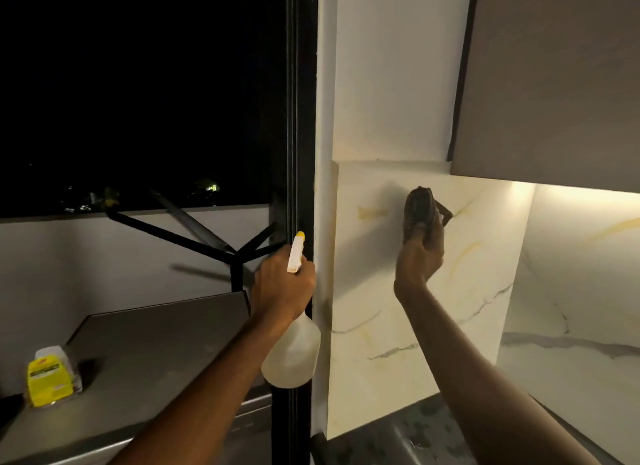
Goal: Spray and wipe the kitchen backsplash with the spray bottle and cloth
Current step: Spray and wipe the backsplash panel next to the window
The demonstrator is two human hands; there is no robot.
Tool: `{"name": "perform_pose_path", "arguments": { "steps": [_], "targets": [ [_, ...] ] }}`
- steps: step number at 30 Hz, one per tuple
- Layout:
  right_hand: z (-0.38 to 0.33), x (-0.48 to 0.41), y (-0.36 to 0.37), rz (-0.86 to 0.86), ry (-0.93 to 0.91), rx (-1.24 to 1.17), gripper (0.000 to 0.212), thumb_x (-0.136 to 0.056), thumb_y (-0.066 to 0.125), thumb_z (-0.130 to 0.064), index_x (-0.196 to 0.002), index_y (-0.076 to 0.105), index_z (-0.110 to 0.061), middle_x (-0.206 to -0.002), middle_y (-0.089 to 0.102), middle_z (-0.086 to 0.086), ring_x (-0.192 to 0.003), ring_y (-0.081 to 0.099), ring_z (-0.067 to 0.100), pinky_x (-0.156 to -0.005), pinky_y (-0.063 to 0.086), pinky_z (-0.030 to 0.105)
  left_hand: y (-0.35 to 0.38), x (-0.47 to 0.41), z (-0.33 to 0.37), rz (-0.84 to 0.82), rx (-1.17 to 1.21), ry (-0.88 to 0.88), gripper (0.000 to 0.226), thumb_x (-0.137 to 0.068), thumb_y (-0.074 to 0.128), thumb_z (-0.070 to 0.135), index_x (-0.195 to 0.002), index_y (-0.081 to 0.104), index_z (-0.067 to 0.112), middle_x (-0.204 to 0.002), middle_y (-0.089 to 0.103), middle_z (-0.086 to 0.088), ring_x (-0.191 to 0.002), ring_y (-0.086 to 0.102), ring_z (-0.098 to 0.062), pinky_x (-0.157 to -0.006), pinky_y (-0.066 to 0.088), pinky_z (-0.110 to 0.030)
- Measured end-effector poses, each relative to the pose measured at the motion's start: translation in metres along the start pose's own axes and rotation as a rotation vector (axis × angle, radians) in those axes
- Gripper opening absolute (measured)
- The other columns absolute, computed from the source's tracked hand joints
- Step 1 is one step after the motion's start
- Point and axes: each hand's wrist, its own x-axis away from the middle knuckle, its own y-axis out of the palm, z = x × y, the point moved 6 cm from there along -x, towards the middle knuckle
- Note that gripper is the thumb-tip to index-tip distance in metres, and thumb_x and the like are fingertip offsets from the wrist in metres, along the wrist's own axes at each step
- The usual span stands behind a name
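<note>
**A:** Head camera, the only view. Whereabouts of the spray bottle (292, 353)?

**B:** Gripped at the neck by the left hand (282, 284), fingers curled round near the trigger. Yellow-tipped nozzle up, pale body hanging below the fist, just in front of the dark window frame (301, 118). Left of the backsplash (398, 308), not touching it.

**A:** And the cloth (420, 208)?

**B:** Bunched, dark, pinched between thumb and fingers of the right hand (420, 253). Raised high on the marbled panel, just under the upper cabinet (554, 83). Against the surface or a shade off it; hard to confirm contact.

**A:** Handling?

**B:** Bottle first: translucent plastic, probably light, likely a little squashy at the belly. Fill level impossible to read. Best taken at the neck, one finger free for the trigger; possibly slippery if wet. Cloth: soft, limp, no shape of its own. Better wadded into the palm and pushed flat than dangled by a corner.

**A:** Anything fragile?

**B:** Seemingly not. Hard glossy panel, probably tolerant of firm pressure.

**A:** Elsewhere?

**B:** Yellow-labelled tub (48, 378) on the grey counter (156, 343), far left, well apart from both hands.
</note>
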Motion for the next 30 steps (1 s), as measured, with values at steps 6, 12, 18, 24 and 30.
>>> {"name": "perform_pose_path", "arguments": {
  "steps": [6,12,18,24,30],
  "targets": [
    [-0.001,0.036,0.054,-0.324,-0.484,0.411,0.054,-0.103,0.053,-0.035,-0.154,0.037,-0.031,-0.166,0.024,-0.006,-0.156,0.011,0.016,-0.124,0.017,0.037,-0.007,-0.025,0.001,-0.013,0.05,0.053,0.028,-0.09,0.06,0.019,-0.066,0.046,0.025,-0.059,0.051,0.0,-0.054,0.053,-0.02,-0.048,0.041,-0.034],
    [-0.001,0.002,0.079,-0.485,-0.829,0.69,0.066,-0.098,0.051,-0.029,-0.157,0.023,-0.037,-0.168,0.015,-0.006,-0.157,0.005,0.019,-0.125,0.013,0.056,-0.008,-0.038,0.005,-0.004,0.102,0.107,0.034,-0.091,0.062,0.015,-0.062,0.045,0.023,-0.055,0.047,0.003,-0.05,0.051,-0.02,-0.048,0.04,-0.031],
    [-0.024,0.013,0.103,-0.09,-0.481,0.401,0.061,-0.1,0.046,-0.038,-0.156,0.028,-0.022,-0.167,0.02,0.0,-0.157,0.008,0.022,-0.127,0.004,0.048,-0.013,-0.042,-0.001,0.037,0.181,0.093,0.022,-0.091,0.062,0.016,-0.07,0.057,0.012,-0.054,0.05,-0.001,-0.051,0.055,-0.026,-0.05,0.05,-0.045],
    [0.005,0.003,0.086,-0.438,-1.004,0.56,0.064,-0.091,0.057,-0.027,-0.151,0.034,-0.024,-0.164,0.025,0.0,-0.154,0.019,0.029,-0.126,0.01,0.03,-0.02,-0.041,0.001,0.069,0.149,0.106,0.016,-0.093,0.062,0.016,-0.078,0.062,0.011,-0.057,0.052,-0.001,-0.049,0.054,-0.017,-0.045,0.047,-0.032],
    [-0.016,-0.068,0.069,0.055,-0.403,0.284,0.062,-0.099,0.041,-0.042,-0.157,0.032,-0.02,-0.165,0.027,0.006,-0.156,0.012,0.028,-0.124,0.017,0.05,-0.017,-0.038,0.006,0.102,0.185,0.081,0.017,-0.09,0.062,0.021,-0.082,0.064,0.006,-0.064,0.059,-0.018,-0.05,0.054,-0.021,-0.049,0.048,-0.03]
  ]
}}
